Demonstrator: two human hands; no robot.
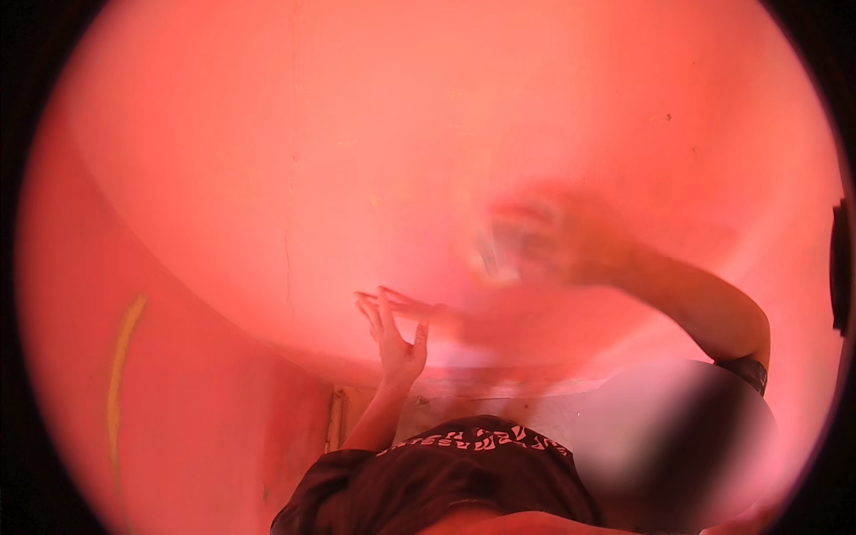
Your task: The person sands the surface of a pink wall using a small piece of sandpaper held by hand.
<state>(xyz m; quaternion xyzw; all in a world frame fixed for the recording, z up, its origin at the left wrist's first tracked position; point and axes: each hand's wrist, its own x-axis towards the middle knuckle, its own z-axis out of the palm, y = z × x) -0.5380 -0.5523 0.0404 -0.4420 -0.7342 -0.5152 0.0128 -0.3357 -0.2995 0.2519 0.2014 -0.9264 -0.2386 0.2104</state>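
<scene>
A large, smooth pink-red surface [374,100] fills the view ahead of me, and its lower edge curves. Low and left of centre, my left hand [401,341] has its fingers spread and its fingertips at or very near the surface; nothing is in it. Higher and to the right, my right hand [575,231] is strongly blurred, with its fingers bent around a small grey-and-pale object [498,254] against or close to the surface. Blur hides what kind of object it is. A dark shadow lies below the right hand.
On the left, a yellow streak [120,381] runs down a darker red surface. A thin vertical crack or seam [289,234] marks the large surface. A dark object [839,267] sits at the right rim. A blurred oval patch hides the lower right.
</scene>
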